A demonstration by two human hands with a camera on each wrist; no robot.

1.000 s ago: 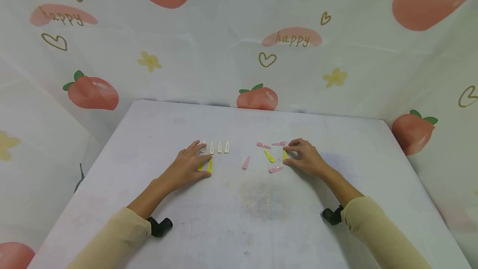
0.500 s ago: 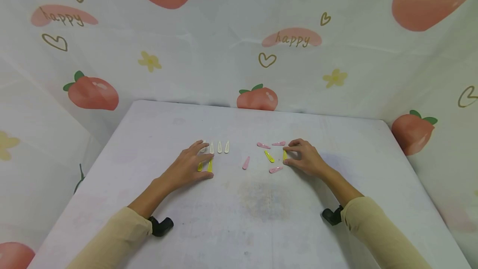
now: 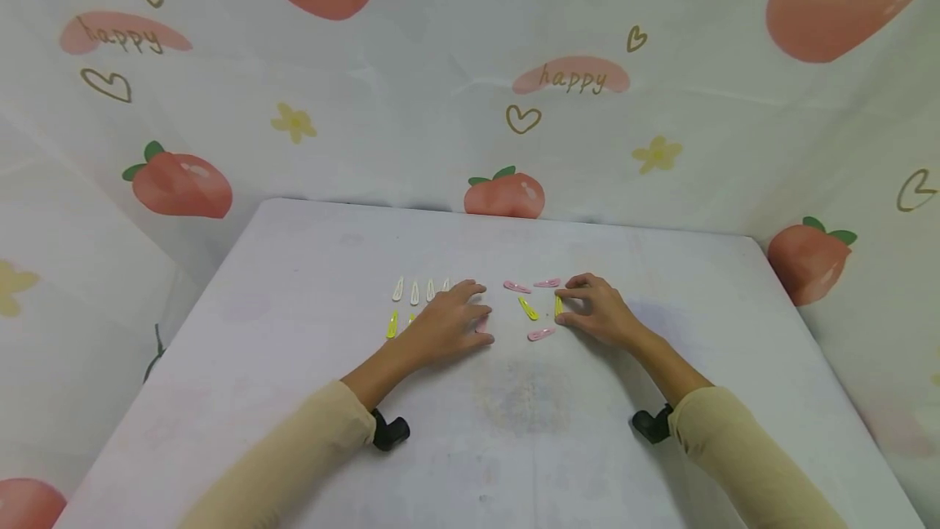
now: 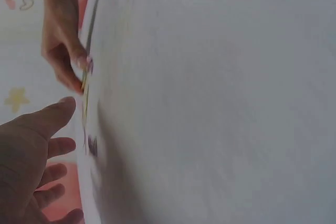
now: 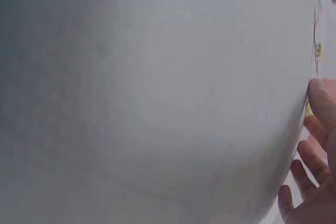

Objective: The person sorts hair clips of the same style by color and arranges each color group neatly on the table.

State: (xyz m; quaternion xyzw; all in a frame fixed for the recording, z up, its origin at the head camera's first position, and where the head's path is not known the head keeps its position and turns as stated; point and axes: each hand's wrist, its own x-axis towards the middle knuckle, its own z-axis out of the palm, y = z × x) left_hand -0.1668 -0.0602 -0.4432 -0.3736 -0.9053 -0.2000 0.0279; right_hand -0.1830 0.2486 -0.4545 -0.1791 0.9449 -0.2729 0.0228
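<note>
My left hand (image 3: 443, 328) hovers over a pink snap hair clip (image 3: 481, 325) mid-table, partly hiding it. Its thumb and fingers are spread apart, with nothing between them in the left wrist view. My right hand (image 3: 600, 310) holds a yellow snap hair clip (image 3: 559, 306) end to end between thumb and forefinger, at the tabletop. Just left of it lie another yellow clip (image 3: 528, 308), slanted, and pink clips, one of them (image 3: 541, 335) nearest me. Behind my left hand, several white clips (image 3: 398, 289) stand in a row, with a yellow clip (image 3: 392, 325) below them.
The white table (image 3: 587, 464) reaches back to a hanging cloth (image 3: 411, 88) printed with peaches and hearts. Two more pink clips (image 3: 517, 286) lie toward the back right of the group. A black wrist camera (image 3: 391, 431) sits at my left cuff.
My left hand has let go of a yellow clip beside the other yellow one, then moved right to the pink clip. My right hand stays on its yellow clip.
</note>
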